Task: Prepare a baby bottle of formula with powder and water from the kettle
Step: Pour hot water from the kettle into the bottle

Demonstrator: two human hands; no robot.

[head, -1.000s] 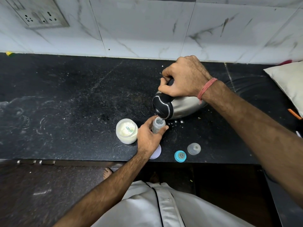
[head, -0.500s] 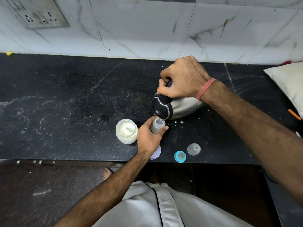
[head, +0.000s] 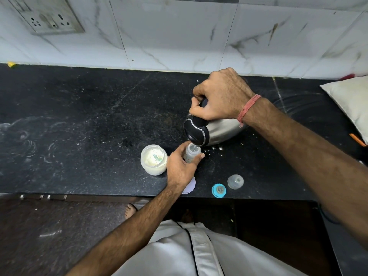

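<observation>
A small clear baby bottle [head: 191, 153] stands upright on the black counter [head: 79, 136], and my left hand [head: 180, 169] is wrapped around it. My right hand [head: 220, 95] grips the black handle of a steel kettle [head: 217, 133] with a black lid. The kettle is tipped over to the left, its spout right above the bottle's open mouth, and a thin stream of water runs into the bottle. Left of the bottle sits an open jar of white powder [head: 153, 159] with a scoop inside.
A blue bottle ring with teat [head: 218, 190] and a clear cap [head: 235, 181] lie near the counter's front edge. A white round lid [head: 190, 187] lies partly under my left wrist. A cushion [head: 350, 100] rests at the right. A wall socket [head: 49, 16] is at upper left.
The kettle has tipped slightly further toward the bottle; both hands stay where they were.
</observation>
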